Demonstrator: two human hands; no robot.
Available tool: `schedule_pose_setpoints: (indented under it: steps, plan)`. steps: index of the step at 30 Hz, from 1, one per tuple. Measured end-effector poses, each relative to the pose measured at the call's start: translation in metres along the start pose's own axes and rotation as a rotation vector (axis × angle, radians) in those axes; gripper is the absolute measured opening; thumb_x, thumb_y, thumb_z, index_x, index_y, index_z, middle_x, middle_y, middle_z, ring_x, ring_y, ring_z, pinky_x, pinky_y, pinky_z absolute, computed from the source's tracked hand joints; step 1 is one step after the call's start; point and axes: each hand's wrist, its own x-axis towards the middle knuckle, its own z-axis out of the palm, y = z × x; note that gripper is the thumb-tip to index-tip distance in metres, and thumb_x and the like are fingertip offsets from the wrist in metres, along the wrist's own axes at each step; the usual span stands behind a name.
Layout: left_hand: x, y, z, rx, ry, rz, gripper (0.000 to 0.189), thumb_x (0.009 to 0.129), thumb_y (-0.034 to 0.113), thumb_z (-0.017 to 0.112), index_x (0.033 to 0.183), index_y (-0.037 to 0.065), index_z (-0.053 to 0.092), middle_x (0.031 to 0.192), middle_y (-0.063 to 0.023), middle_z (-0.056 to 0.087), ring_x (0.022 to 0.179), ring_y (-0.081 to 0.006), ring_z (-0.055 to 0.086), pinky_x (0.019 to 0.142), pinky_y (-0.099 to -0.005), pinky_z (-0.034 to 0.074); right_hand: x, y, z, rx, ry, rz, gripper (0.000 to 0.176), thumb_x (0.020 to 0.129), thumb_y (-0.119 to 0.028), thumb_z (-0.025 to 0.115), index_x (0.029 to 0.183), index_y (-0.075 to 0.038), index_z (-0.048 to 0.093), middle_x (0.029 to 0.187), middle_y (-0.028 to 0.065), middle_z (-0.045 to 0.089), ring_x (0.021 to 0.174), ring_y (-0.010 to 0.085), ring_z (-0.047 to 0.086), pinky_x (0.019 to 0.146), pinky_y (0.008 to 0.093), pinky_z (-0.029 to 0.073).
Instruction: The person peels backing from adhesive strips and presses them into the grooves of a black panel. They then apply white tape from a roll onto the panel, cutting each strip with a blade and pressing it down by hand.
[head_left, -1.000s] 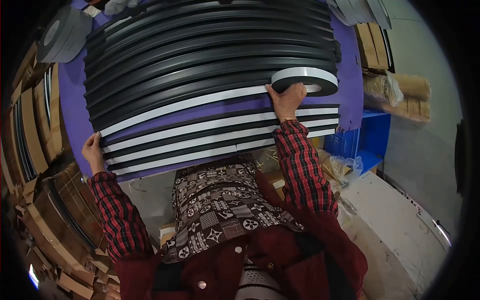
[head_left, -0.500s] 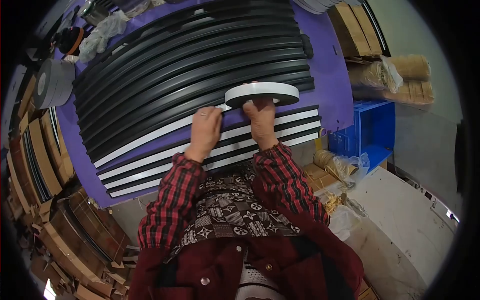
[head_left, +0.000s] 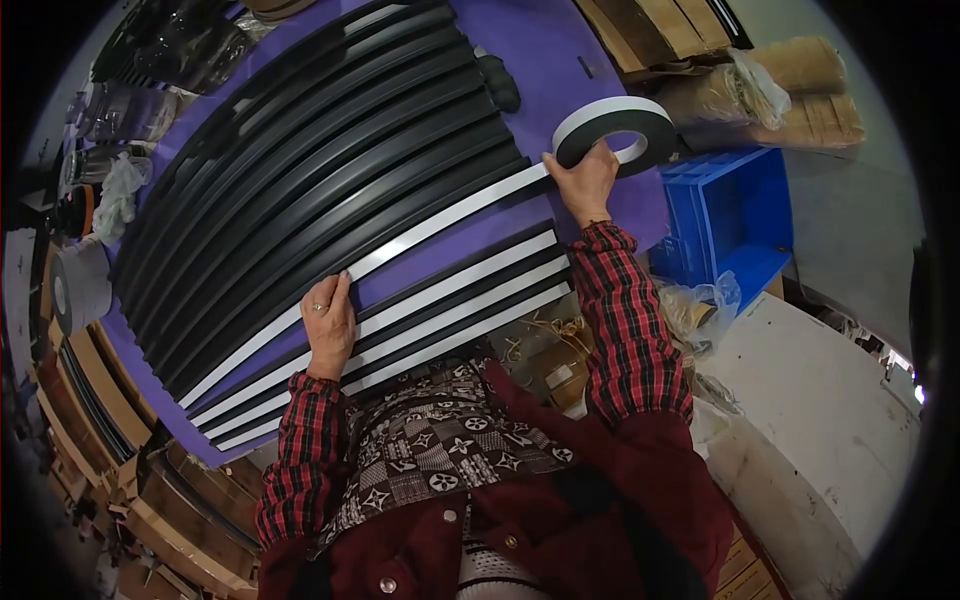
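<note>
My right hand (head_left: 585, 182) grips a roll of black foam tape with white backing (head_left: 618, 135) at the right end of the purple-covered table (head_left: 560, 70). A white tape strip (head_left: 440, 225) runs from the roll leftwards along a black profile strip. My left hand (head_left: 330, 322) presses flat on that white strip near the table's front. Several long black profile strips (head_left: 320, 150) lie side by side across the table; the nearest few carry white tape (head_left: 450, 300).
A blue plastic crate (head_left: 725, 215) stands right of the table. Wrapped cardboard bundles (head_left: 790, 90) lie behind it. More tape rolls (head_left: 75, 285) and stacked brown strips (head_left: 90, 410) sit at the left. A white surface (head_left: 800, 400) is at lower right.
My right hand carried the roll out to the right, drawing tape along the strip. My left hand slid left and down onto the laid tape. The view also turned.
</note>
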Motion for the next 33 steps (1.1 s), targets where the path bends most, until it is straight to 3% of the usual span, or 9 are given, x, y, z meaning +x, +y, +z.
schedule_pose_setpoints:
  steps: [6,10,13,19,21,23,26,28,33]
  plan:
    - [0.002,0.004,-0.002,0.073,-0.008,0.005,0.041,0.064,-0.006,0.055,0.103,0.007,0.054,0.093,-0.0071,0.051,0.086,-0.0237,0.049,0.075,-0.0352,0.037,-0.01,-0.003,0.014,-0.192,0.133,-0.236,0.057,0.055,-0.03,0.073,0.09,0.006,0.046,0.084,0.0168,0.05,0.084,0.0318,0.046,0.081,0.0391,0.032]
    - [0.018,0.017,-0.007,0.153,-0.023,-0.025,0.029,0.065,0.0,0.054,0.094,0.003,0.055,0.09,-0.0084,0.051,0.083,-0.0246,0.048,0.073,-0.0355,0.037,0.016,-0.025,-0.024,-0.213,-0.104,-0.113,0.062,0.057,-0.028,0.073,0.101,0.006,0.046,0.089,0.0158,0.049,0.087,0.0308,0.046,0.079,0.0391,0.036]
    - [0.058,0.039,0.01,0.048,0.07,0.091,0.028,0.066,0.006,0.055,0.094,0.004,0.055,0.09,-0.0078,0.049,0.084,-0.0237,0.048,0.073,-0.0358,0.037,0.045,-0.055,-0.046,0.025,0.172,-0.173,0.039,0.064,-0.02,0.068,0.092,0.001,0.051,0.09,0.0154,0.049,0.088,0.0313,0.047,0.076,0.0376,0.038]
    - [0.132,0.087,0.071,-0.098,-0.058,0.339,0.036,0.073,0.02,0.057,0.109,0.017,0.048,0.104,-0.0066,0.043,0.094,-0.0216,0.043,0.081,-0.0328,0.034,0.099,-0.075,0.047,0.008,-0.116,-0.161,0.045,0.07,-0.024,0.063,0.103,0.002,0.047,0.095,0.0189,0.052,0.092,0.033,0.049,0.079,0.0381,0.039]
    - [0.128,0.086,0.077,-0.026,-0.08,0.329,0.036,0.076,0.021,0.055,0.111,0.021,0.046,0.105,-0.0057,0.042,0.095,-0.0207,0.043,0.082,-0.0327,0.034,0.103,-0.069,0.05,0.107,-0.432,-0.006,0.051,0.071,-0.026,0.062,0.109,0.002,0.043,0.098,0.0218,0.053,0.092,0.0359,0.05,0.08,0.0399,0.04]
    - [0.127,0.087,0.074,-0.003,-0.123,0.319,0.036,0.076,0.022,0.055,0.111,0.022,0.046,0.107,-0.0055,0.041,0.095,-0.0207,0.043,0.082,-0.0328,0.034,0.1,-0.06,0.044,0.117,-0.418,-0.09,0.048,0.073,-0.023,0.06,0.11,0.002,0.043,0.092,0.0204,0.055,0.082,0.0306,0.055,0.075,0.0349,0.042]
    - [0.127,0.088,0.076,0.013,-0.09,0.335,0.034,0.08,0.02,0.048,0.113,0.017,0.045,0.109,-0.0064,0.042,0.097,-0.0187,0.042,0.083,-0.0315,0.032,0.094,-0.064,0.004,0.594,-0.047,0.067,0.037,0.073,-0.012,0.056,0.105,0.003,0.046,0.081,0.0098,0.056,0.07,0.0173,0.053,0.067,0.0274,0.043]
    - [0.126,0.088,0.078,0.031,-0.098,0.341,0.034,0.08,0.02,0.048,0.114,0.017,0.045,0.11,-0.0065,0.042,0.097,-0.0187,0.041,0.084,-0.0315,0.032,0.068,-0.047,-0.024,0.773,-0.118,0.342,0.038,0.07,-0.014,0.058,0.103,0.0,0.048,0.08,0.0132,0.057,0.073,0.0222,0.056,0.067,0.0314,0.043]
    - [0.126,0.087,0.078,0.096,-0.094,0.355,0.035,0.078,0.022,0.052,0.112,0.02,0.045,0.111,-0.0058,0.039,0.097,-0.0201,0.042,0.084,-0.0327,0.033,0.03,-0.011,-0.027,0.294,-0.066,0.235,0.035,0.063,-0.02,0.068,0.088,0.0,0.054,0.08,0.0136,0.058,0.077,0.0269,0.057,0.067,0.0342,0.043]
